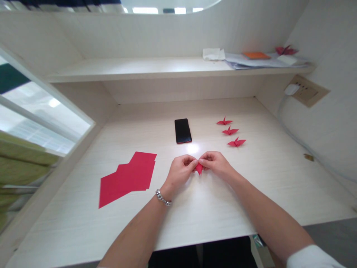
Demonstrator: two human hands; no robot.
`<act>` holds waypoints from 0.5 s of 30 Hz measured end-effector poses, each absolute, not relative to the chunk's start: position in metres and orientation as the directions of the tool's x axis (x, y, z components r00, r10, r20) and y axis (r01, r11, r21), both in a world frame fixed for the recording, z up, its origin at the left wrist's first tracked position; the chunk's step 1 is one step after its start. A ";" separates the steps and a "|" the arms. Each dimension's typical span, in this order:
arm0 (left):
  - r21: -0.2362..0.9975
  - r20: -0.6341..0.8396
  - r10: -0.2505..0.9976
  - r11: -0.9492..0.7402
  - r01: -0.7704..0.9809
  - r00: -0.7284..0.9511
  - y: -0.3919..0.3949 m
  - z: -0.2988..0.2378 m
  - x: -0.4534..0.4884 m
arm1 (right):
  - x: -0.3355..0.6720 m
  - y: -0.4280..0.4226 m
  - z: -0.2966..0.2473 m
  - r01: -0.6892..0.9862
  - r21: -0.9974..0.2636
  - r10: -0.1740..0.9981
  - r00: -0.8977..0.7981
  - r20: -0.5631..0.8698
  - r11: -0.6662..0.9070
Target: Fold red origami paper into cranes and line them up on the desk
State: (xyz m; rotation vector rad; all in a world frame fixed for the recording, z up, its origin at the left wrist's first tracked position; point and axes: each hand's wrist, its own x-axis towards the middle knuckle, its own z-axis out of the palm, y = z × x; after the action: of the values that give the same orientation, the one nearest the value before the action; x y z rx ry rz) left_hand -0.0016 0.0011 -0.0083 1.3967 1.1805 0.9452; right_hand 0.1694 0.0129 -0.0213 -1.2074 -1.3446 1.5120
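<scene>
A small folded piece of red paper is pinched between my two hands, just above the pale desk. My left hand grips its left side with thumb and fingertips, and my right hand grips the right side. The fingertips cover its upper part, while a pointed end shows below them. Left of my hands lie overlapping sheets of red paper. Beyond my right hand stand three red paper cranes, a near one, a middle one and a far one.
A black phone lies flat beyond my hands. The shelf above holds papers, an orange pad and another red folded paper piece. A white cable runs down the right wall from a socket.
</scene>
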 end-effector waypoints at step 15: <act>0.986 0.041 0.992 -0.059 0.155 0.119 0.000 -0.013 0.002 | 0.165 0.010 -0.019 0.155 -0.988 0.980 -0.198 -0.027 0.004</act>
State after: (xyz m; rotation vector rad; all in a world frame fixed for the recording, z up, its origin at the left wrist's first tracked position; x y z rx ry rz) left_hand 0.0020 0.0003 -0.0131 1.4151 1.2127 1.0798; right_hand 0.1649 0.0102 -0.0187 -1.2306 -1.4694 1.2888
